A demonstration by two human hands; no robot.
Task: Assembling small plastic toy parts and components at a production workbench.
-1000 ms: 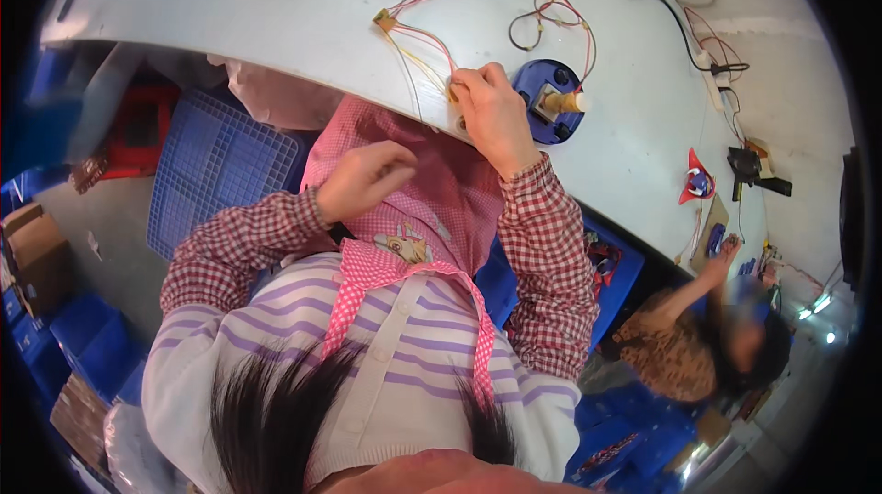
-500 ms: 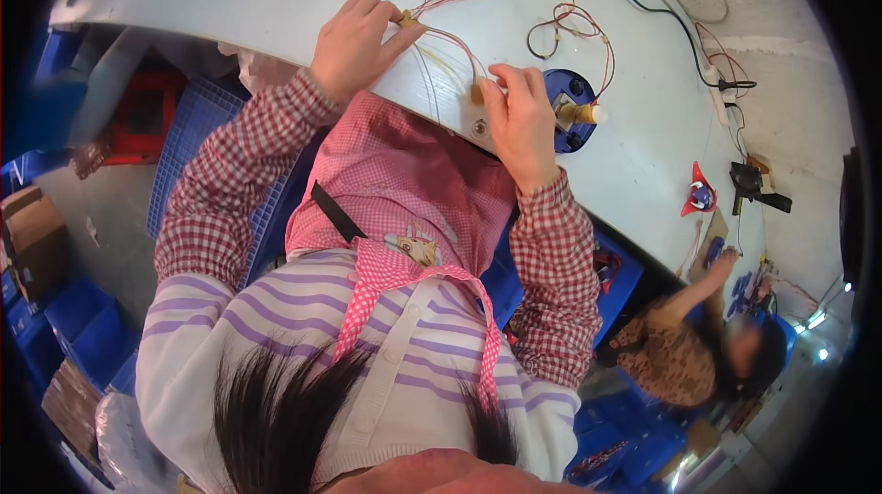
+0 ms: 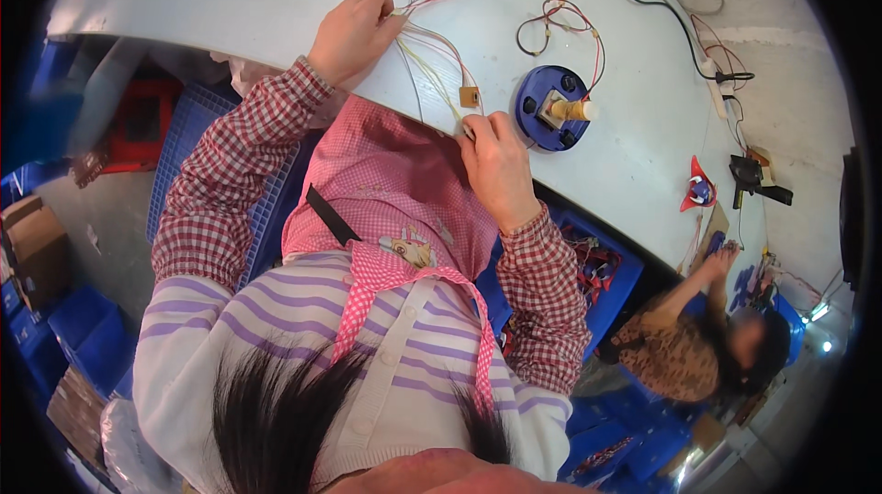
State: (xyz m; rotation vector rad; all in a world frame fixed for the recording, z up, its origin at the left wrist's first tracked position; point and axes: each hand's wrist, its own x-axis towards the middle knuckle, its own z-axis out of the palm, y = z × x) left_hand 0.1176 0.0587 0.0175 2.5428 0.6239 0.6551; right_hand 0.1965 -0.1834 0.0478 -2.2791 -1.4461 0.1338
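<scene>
Yellow wires (image 3: pixel 432 79) cross the white counter (image 3: pixel 643 131) between both hands: the left hand (image 3: pixel 354 42) pinches the wire bundle, the right hand (image 3: pixel 501 168) their far end by the counter's edge, near a small brown circuit board (image 3: pixel 469 96) and round blue base (image 3: pixel 551 88).

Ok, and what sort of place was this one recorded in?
Probably an assembly workshop: thin yellow wires and a round blue plastic base at a long white worktable, a co-worker in a brown patterned top further along, and blue plastic crates on the floor.
</scene>
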